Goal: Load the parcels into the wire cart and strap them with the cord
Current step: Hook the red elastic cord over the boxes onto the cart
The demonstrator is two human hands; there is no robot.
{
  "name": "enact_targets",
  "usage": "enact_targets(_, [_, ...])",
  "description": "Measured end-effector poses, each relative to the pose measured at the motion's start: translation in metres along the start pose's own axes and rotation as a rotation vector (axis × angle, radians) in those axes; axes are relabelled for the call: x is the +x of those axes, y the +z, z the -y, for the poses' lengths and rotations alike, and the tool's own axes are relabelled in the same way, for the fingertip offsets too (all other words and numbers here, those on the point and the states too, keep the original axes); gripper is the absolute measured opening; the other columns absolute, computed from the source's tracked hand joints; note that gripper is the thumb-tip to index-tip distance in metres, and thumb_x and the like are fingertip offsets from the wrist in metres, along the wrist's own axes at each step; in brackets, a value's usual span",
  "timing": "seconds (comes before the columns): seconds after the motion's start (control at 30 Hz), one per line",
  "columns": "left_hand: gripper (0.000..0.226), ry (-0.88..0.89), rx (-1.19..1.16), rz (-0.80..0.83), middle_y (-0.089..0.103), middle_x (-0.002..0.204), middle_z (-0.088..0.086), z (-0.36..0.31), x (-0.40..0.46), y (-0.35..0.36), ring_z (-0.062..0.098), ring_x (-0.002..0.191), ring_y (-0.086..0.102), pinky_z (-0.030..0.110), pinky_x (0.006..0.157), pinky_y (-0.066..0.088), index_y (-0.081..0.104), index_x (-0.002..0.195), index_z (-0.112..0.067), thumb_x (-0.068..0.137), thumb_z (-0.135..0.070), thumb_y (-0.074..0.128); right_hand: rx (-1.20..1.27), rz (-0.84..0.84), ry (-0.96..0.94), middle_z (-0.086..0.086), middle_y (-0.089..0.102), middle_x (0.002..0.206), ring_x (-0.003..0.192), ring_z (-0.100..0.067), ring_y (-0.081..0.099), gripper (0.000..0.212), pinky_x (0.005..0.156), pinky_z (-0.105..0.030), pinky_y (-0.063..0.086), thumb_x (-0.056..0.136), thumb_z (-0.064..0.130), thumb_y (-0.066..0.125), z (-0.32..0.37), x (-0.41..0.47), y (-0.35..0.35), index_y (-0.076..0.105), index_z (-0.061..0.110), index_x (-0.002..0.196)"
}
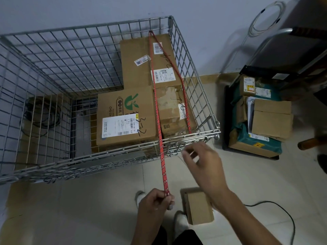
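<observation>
With the left hand [155, 200] pinching the taut cord [160, 131] looped over the boxes [141, 89] at the cart's [53, 68] right, the loosely open, empty right hand [203, 161] should catch the near rail's strand, keeping tension.

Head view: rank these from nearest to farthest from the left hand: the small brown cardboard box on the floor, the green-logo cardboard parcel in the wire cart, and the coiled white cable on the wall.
Measured from the left hand, which grips the red cord:
1. Small brown cardboard box, on the floor just right of it.
2. Green-logo cardboard parcel, ahead inside the wire cart.
3. Coiled white cable, far upper right on the wall.
</observation>
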State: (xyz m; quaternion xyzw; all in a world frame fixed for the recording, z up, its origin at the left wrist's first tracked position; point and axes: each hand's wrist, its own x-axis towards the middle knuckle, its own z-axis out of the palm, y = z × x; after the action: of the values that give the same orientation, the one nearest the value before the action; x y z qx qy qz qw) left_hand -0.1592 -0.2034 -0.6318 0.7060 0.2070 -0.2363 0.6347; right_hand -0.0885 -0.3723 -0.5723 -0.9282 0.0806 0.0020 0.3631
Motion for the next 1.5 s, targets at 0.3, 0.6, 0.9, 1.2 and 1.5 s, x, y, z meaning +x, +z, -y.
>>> enact_targets(0.3, [0.026,-0.066,-0.015,0.075,0.073,0.069,0.009,0.01,0.007,-0.009,0.017,0.061,0.069,0.023,0.067,0.051,0.064,0.074,0.005,0.071,-0.019,0.075,-0.64,0.364,0.358,-0.007,0.061,0.09,0.076,-0.024,0.055,0.028,0.063,-0.031,0.045,0.093,0.023,0.051,-0.041,0.178,0.045,0.061,0.006,0.114])
enact_targets(0.6, [0.023,-0.205,-0.047,0.178,0.075,0.079,0.01,0.017,0.026,-0.018,0.023,0.075,0.073,0.027,0.071,0.054,0.058,0.076,0.001,0.071,-0.017,0.071,-0.703,0.388,0.473,-0.009,0.067,0.103,0.093,-0.025,0.066,0.024,0.065,-0.03,0.047,0.093,0.009,0.052,-0.067,0.189,0.072,0.064,0.008,0.113])
enact_targets(0.9, [0.009,-0.245,0.01,0.27,0.074,0.078,0.012,0.02,0.032,-0.017,0.023,0.074,0.073,0.021,0.068,0.053,0.058,0.08,0.012,0.084,0.007,0.064,-0.406,0.455,0.326,-0.007,0.068,0.083,0.077,-0.025,0.067,0.026,0.074,-0.039,0.058,0.094,0.041,0.052,-0.067,0.174,0.064,0.06,0.016,0.092])
enact_targets(1.2, [0.017,-0.143,0.094,0.165,0.075,0.075,0.007,0.037,0.042,-0.015,0.024,0.077,0.074,0.025,0.074,0.055,0.057,0.064,-0.008,0.075,-0.008,0.07,-0.542,0.468,0.361,-0.006,0.069,0.092,0.085,-0.025,0.066,0.021,0.069,-0.03,0.048,0.095,0.025,0.051,-0.058,0.169,0.062,0.065,0.013,0.105])
enact_targets(1.5, [0.024,-0.084,0.309,0.17,0.072,0.068,-0.011,0.052,0.028,-0.004,0.01,0.064,0.071,0.026,0.066,0.058,0.056,0.059,-0.037,0.07,-0.025,0.074,-0.145,-0.069,-0.074,0.007,0.062,0.084,0.06,-0.005,0.055,0.003,0.055,-0.02,0.048,0.088,0.017,0.062,-0.024,0.062,0.018,0.065,0.016,0.091])
